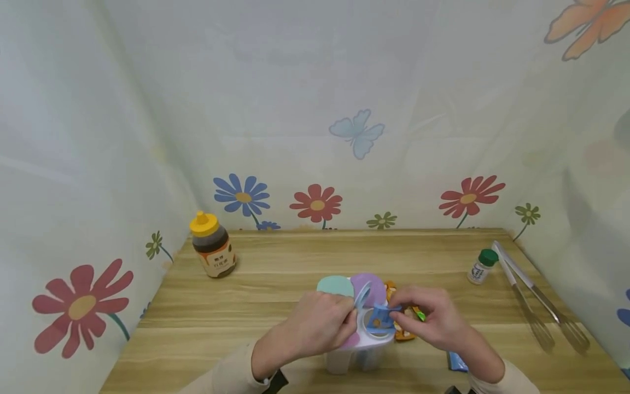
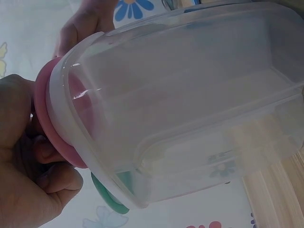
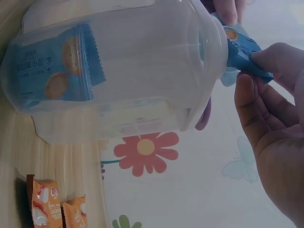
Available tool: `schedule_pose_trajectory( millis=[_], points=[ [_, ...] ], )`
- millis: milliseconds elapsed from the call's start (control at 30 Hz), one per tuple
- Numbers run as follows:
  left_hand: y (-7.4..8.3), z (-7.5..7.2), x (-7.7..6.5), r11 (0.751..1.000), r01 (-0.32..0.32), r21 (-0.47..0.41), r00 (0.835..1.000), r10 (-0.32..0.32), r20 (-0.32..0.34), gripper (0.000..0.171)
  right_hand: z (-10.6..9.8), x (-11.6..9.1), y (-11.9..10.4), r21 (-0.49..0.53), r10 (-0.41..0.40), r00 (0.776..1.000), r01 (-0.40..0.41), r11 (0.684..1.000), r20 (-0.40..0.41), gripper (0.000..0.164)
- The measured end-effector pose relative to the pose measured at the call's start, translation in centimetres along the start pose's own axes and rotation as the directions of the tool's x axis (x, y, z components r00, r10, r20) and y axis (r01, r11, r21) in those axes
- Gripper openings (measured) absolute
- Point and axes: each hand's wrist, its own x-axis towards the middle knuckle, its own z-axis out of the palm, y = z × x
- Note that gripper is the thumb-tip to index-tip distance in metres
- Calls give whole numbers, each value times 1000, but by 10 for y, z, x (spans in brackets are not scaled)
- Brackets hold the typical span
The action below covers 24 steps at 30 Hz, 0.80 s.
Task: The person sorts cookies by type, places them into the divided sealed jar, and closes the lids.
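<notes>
A translucent plastic container (image 2: 190, 95) with several compartments and round coloured lids stands on the table. At its near left side, my left hand (image 1: 319, 323) pinches the raised light blue lid (image 1: 362, 295) between thumb and curled fingers. My right hand (image 1: 435, 317) pinches a blue biscuit packet (image 3: 244, 52) by its end; the packet's other end is in the round opening below that lid. Through the wall, the right wrist view shows another blue packet (image 3: 57, 66) inside. The teal lid (image 1: 336, 284), purple lid (image 1: 369, 287) and pink lid (image 2: 59, 114) are down.
Orange snack packets (image 3: 45, 204) lie on the table right of the container. Closer to me is a blue packet (image 1: 458, 362), partly behind my right wrist. A yellow-capped honey bottle (image 1: 215, 251) stands at left. A green-capped shaker (image 1: 481, 268) and metal tongs (image 1: 529, 290) are at right.
</notes>
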Motion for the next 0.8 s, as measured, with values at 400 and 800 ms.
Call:
schedule_pose_trajectory(
  millis=[400, 800],
  points=[
    [-2, 0, 2, 1000, -6, -10, 1000, 6, 9, 28, 1, -3, 8, -73, -55, 998, 56, 996, 25, 43],
    [-1, 0, 0, 1000, -3, -8, 1000, 3, -1, 29, 3, -10, 15, -147, -82, 994, 91, 985, 69, 39]
  ],
)
